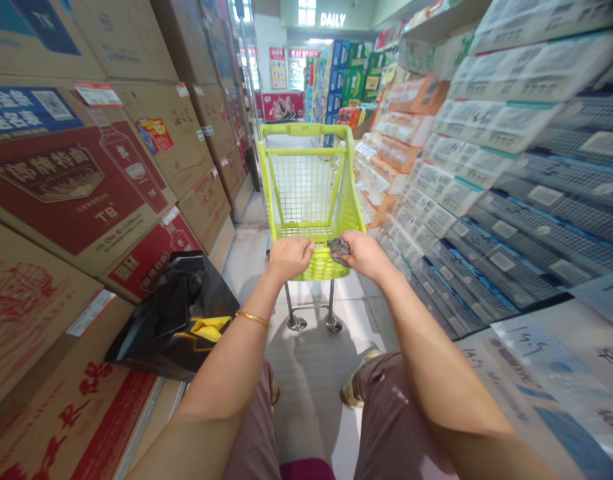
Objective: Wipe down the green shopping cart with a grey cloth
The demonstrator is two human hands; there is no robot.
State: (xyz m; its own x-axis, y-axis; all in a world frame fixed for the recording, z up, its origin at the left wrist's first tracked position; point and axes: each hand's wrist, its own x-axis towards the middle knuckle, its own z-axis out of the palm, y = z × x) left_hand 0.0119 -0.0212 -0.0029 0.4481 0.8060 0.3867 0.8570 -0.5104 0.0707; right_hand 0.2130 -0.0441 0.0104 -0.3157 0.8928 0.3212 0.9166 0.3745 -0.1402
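Observation:
A yellow-green plastic shopping cart (309,180) stands in the aisle straight ahead, its basket holding nothing I can see. My left hand (289,257) is wrapped round the cart's near rim. My right hand (364,253) grips the same rim a little to the right, and a small dark grey cloth (339,248) is pinched under its fingers against the rim. A gold bangle (252,318) sits on my left wrist. My knees and one shoe (354,387) show below.
Stacked brown and red cartons (81,187) wall the left side. Shelves of white and blue packaged goods (486,167) line the right. A black bag with a yellow patch (179,320) lies on the lower left cartons. The tiled aisle floor (311,347) runs ahead toward more displays.

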